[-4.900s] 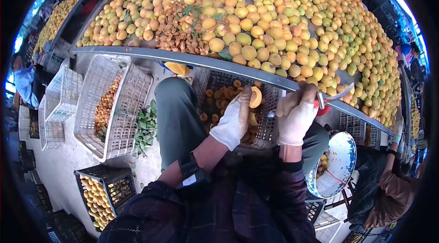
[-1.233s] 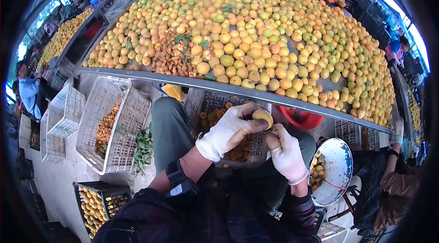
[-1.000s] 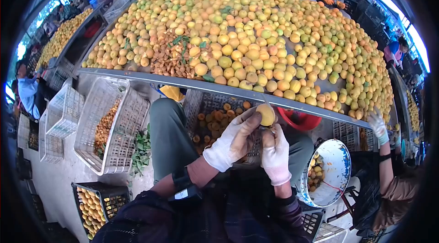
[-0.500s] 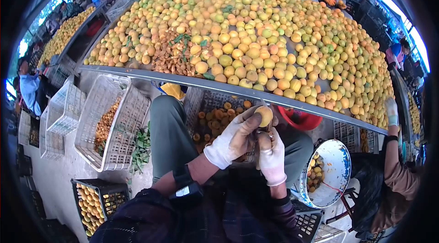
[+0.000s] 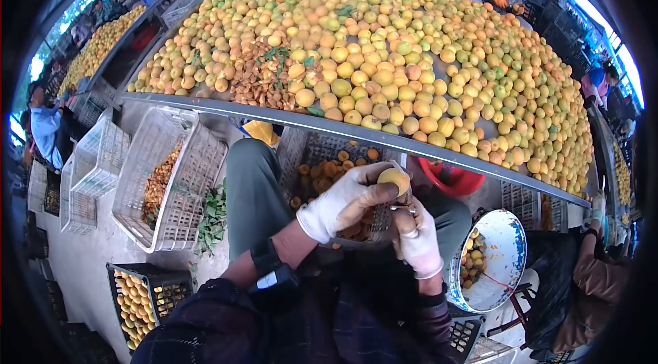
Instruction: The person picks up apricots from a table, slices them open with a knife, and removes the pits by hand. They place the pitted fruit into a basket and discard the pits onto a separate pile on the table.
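My left hand point(image 5: 346, 203), in a white glove, is closed around a yellow apricot point(image 5: 393, 180) above my lap. Just to its right, my gloved right hand point(image 5: 418, 240) grips a small knife point(image 5: 401, 208); only a thin metal part shows, and the rest is hidden by my fingers. Beneath both hands, between my knees, sits a grey plastic crate point(image 5: 292, 151) holding cut apricots point(image 5: 327, 173). Beyond it is a metal-edged table point(image 5: 274, 115) heaped with whole apricots point(image 5: 384, 42), with a patch of brown pits point(image 5: 257, 83) near its front edge.
A red basin point(image 5: 458, 184) lies under the table edge. To my right stands a white bucket point(image 5: 504, 240) with fruit inside. White crates point(image 5: 195, 192) and a black crate of apricots point(image 5: 171, 288) are on the left. A co-worker's brown sleeve point(image 5: 600, 268) is at far right.
My right hand has dropped slightly and moved right, away from the apricot. The left hand still holds the fruit, now turned a little. The co-worker's arm at right has lowered.
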`<state>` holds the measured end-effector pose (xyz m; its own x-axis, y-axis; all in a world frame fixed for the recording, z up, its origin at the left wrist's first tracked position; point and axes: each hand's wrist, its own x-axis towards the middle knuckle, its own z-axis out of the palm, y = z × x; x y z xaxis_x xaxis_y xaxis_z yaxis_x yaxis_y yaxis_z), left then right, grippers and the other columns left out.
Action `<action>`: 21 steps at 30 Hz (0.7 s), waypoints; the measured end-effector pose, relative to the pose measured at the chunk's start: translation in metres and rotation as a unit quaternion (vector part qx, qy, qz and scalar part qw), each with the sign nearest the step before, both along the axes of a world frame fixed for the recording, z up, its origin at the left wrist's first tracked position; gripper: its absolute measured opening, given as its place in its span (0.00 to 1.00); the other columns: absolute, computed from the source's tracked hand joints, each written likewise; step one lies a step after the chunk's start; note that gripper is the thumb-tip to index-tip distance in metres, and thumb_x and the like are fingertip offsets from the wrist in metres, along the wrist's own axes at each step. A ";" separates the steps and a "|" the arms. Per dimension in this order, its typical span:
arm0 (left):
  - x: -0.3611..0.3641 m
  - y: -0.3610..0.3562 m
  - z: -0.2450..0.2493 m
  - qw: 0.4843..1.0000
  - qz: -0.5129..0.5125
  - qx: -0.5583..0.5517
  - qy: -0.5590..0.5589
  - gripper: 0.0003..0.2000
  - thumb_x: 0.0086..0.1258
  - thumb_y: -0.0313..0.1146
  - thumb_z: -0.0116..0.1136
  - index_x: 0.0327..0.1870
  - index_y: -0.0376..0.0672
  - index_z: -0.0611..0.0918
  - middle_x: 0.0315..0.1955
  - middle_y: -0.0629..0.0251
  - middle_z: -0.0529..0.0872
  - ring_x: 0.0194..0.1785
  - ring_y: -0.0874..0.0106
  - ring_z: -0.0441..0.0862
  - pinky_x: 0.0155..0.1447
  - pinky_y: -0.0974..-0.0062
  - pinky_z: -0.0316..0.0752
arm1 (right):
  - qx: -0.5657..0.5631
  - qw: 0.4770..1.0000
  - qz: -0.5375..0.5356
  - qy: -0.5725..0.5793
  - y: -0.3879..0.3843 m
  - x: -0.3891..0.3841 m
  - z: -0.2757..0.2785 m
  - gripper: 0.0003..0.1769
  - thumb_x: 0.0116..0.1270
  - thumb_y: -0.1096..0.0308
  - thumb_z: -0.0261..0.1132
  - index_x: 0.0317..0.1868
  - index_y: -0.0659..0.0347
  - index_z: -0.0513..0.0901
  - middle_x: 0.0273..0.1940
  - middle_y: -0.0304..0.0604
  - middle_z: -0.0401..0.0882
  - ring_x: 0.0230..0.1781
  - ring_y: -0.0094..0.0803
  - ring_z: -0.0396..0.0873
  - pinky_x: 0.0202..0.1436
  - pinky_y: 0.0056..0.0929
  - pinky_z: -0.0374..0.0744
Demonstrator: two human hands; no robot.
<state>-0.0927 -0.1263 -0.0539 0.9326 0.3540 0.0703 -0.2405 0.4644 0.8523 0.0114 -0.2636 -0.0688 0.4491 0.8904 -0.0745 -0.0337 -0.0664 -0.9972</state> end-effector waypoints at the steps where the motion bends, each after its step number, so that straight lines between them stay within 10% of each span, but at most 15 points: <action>1: -0.002 0.015 0.002 0.994 -0.026 0.097 0.038 0.16 0.64 0.37 0.64 0.50 0.38 0.79 0.40 0.71 0.82 0.48 0.78 0.77 0.56 0.78 0.70 | -0.002 0.999 0.024 -0.025 -0.003 0.006 0.001 0.23 0.69 0.46 0.60 0.44 0.60 0.74 0.19 0.26 0.66 0.14 0.13 0.62 0.17 0.15 0.59; 4: -0.004 0.042 0.014 0.959 -0.109 0.240 0.103 0.21 0.53 0.34 0.65 0.49 0.36 0.80 0.41 0.65 0.84 0.49 0.74 0.78 0.59 0.75 0.69 | -0.084 0.976 0.098 -0.173 -0.013 0.025 0.009 0.21 0.66 0.53 0.63 0.44 0.67 0.78 0.29 0.53 0.80 0.32 0.43 0.83 0.37 0.32 0.78; 8: -0.008 0.053 0.018 0.912 -0.123 0.369 0.134 0.21 0.50 0.34 0.67 0.45 0.35 0.82 0.39 0.63 0.85 0.46 0.73 0.79 0.55 0.74 0.71 | -0.087 0.950 0.128 -0.270 -0.007 0.027 0.021 0.14 0.63 0.61 0.64 0.40 0.66 0.78 0.31 0.56 0.81 0.37 0.52 0.83 0.35 0.34 0.78; 15: -0.014 0.042 0.002 0.962 -0.083 0.217 0.140 0.21 0.53 0.33 0.66 0.49 0.36 0.80 0.43 0.62 0.83 0.46 0.72 0.80 0.54 0.76 0.72 | -0.188 0.957 0.175 -0.132 0.000 0.043 0.006 0.16 0.64 0.60 0.64 0.40 0.66 0.78 0.26 0.45 0.81 0.30 0.40 0.83 0.35 0.29 0.78; 17: -0.015 0.032 -0.004 0.984 -0.050 0.139 0.095 0.21 0.56 0.33 0.65 0.52 0.36 0.79 0.45 0.62 0.83 0.46 0.72 0.80 0.52 0.76 0.74 | 0.072 0.997 0.004 -0.027 -0.002 0.050 -0.010 0.19 0.68 0.55 0.61 0.41 0.67 0.75 0.19 0.37 0.74 0.18 0.30 0.76 0.24 0.26 0.75; 19: -0.014 0.022 -0.007 0.978 -0.067 -0.181 0.082 0.20 0.63 0.33 0.60 0.56 0.37 0.76 0.46 0.61 0.82 0.45 0.73 0.81 0.46 0.77 0.78 | 0.243 0.954 -0.115 0.130 0.022 0.030 0.026 0.25 0.73 0.45 0.53 0.43 0.64 0.72 0.11 0.34 0.59 0.04 0.21 0.55 0.06 0.20 0.55; 21: -0.007 0.015 -0.013 0.973 -0.100 -0.199 0.063 0.20 0.71 0.41 0.56 0.58 0.41 0.72 0.41 0.60 0.83 0.41 0.72 0.82 0.40 0.76 0.79 | 0.329 0.911 -0.162 0.188 0.039 0.030 0.054 0.27 0.73 0.42 0.49 0.44 0.63 0.72 0.10 0.34 0.58 0.05 0.22 0.55 0.07 0.21 0.55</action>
